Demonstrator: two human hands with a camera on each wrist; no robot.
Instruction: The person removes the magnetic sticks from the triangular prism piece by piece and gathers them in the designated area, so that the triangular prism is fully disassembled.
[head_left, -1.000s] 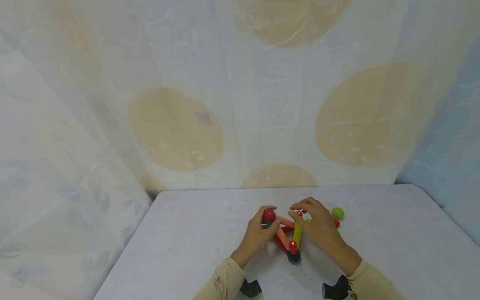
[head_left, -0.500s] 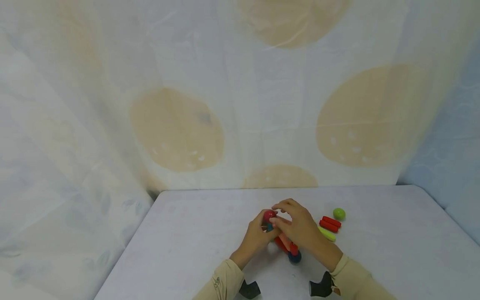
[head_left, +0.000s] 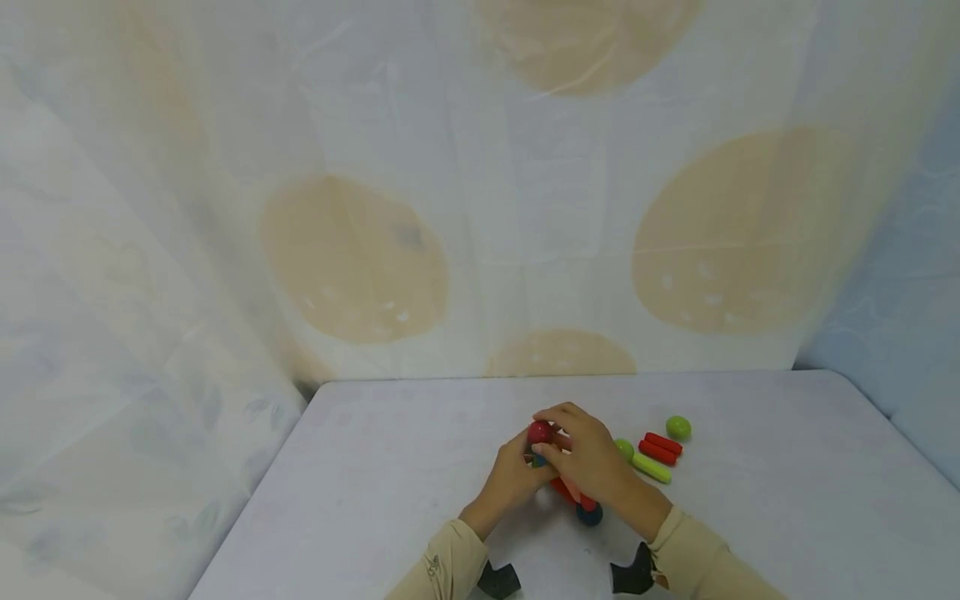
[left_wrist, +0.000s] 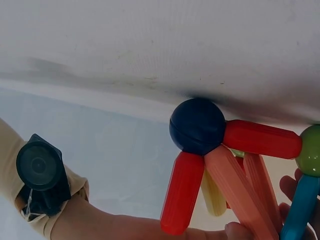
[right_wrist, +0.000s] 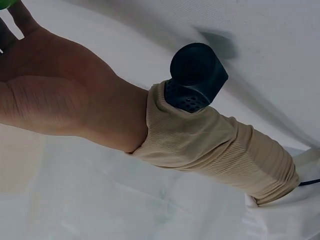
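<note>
A small structure of coloured plastic sticks and balls (head_left: 573, 492) was seen on the white table (head_left: 750, 517), in the near middle part of it, directly between the two hands. The left hand (head_left: 512, 477) was placed at the left side of the structure, with its fingers curled around the glossy red ball (head_left: 538, 432) at the top. The right hand (head_left: 592, 460) was laid over the structure from the right; its fingers were bent down on the sticks just beside the red ball, so both hands were closed on the same structure and were touching each other there.

In the left wrist view, a dark blue ball (left_wrist: 197, 125) was shown as a joint, with a red stick (left_wrist: 262, 139), a second red stick (left_wrist: 182, 192) and an orange stick (left_wrist: 240, 192) attached to it. A green ball (left_wrist: 311, 150) and a blue stick (left_wrist: 300, 207) were seen at the right edge.

To the right of the hands, apart from them, a light green stick (head_left: 651, 467), two short red sticks (head_left: 660, 447) and a loose green ball (head_left: 678, 427) were lying on the table. Another green ball (head_left: 624, 448) was just beside the right hand.
</note>
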